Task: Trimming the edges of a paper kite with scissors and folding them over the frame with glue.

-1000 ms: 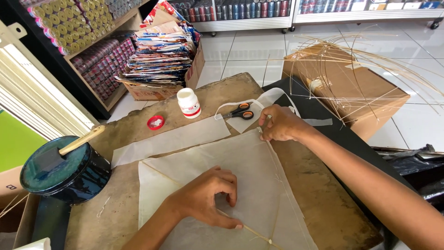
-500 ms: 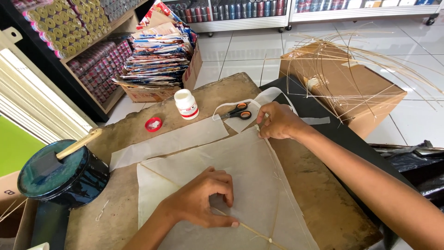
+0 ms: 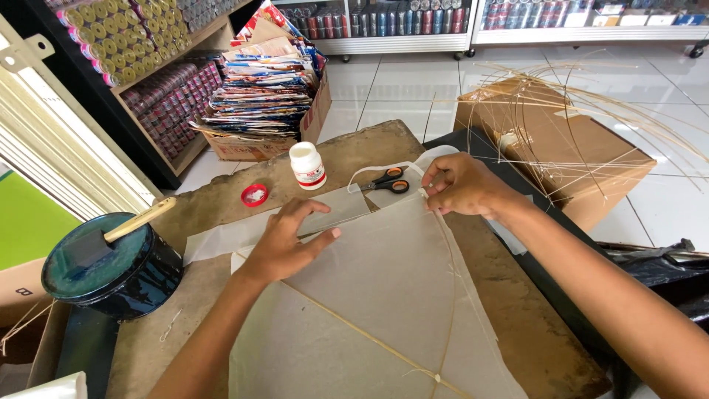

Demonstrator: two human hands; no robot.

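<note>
My kite [image 3: 384, 295] lies flat on the worn brown table [image 3: 221, 203] — thin, pale, half-see-through paper stretched over slim bamboo sticks, one straight, one bowed. My left hand [image 3: 284, 240] rests open, palm down, on its upper left edge. My right hand [image 3: 461, 185] pinches the top corner with curled fingers. Just past it lie orange-handled scissors [image 3: 388, 181], a white glue bottle [image 3: 306, 165] and its red cap [image 3: 255, 195] — smooth plastic.

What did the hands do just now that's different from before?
The left hand slid up the kite paper, away from the stick crossing toward the upper left edge, and lies flat there. The right hand stayed pinching the kite's top corner. Scissors, glue bottle and tin didn't move.
</note>
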